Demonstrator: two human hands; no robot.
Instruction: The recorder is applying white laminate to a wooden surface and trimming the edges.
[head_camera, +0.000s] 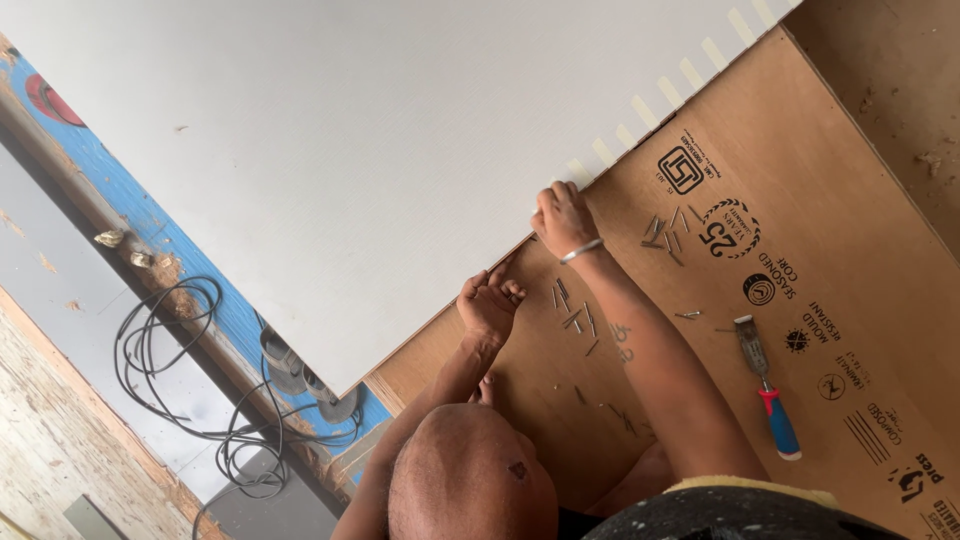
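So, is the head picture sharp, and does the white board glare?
Head view: sharp overall, the nails and chisel are crisp; light is soft and even, with faint shadows only; the white board is bright but without glare.

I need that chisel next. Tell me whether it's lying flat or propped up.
Lying flat: the chisel rests full length on the plywood sheet, nothing holding it.

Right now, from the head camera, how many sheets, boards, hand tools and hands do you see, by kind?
White sheet: 1
Plywood board: 1
Chisel: 1
Hands of the person in view: 2
Total: 5
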